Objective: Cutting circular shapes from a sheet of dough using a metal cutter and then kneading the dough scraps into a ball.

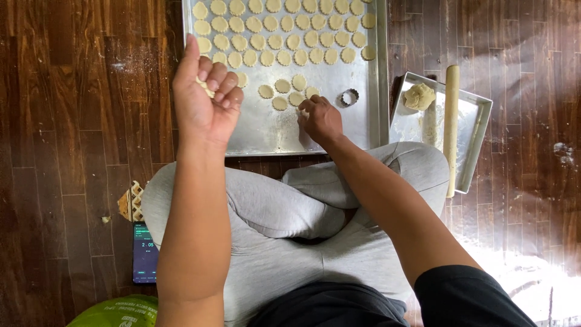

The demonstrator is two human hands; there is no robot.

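A dark wooden plank floor (66, 121), dusted with flour, carries everything. The person sits cross-legged in grey trousers (284, 224), a phone (144, 252) by the left knee. The left hand (206, 100) hovers with its fingers curled around dough rounds (206, 88). The right hand (319, 119) pinches a dough round (304, 111) on the large baking tray (339, 130), beside a fluted cutter (348, 97). Beyond, rows of scalloped cookies (284, 24) fill the tray. A smaller tray (478, 127) holds a dough lump (419, 96) and a rolling pin (451, 130).

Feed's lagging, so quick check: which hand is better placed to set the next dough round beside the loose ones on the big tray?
Likely the right hand: its fingers already rest on the baking tray beside the loose dough rounds. The left hand is raised, curled around spare rounds.
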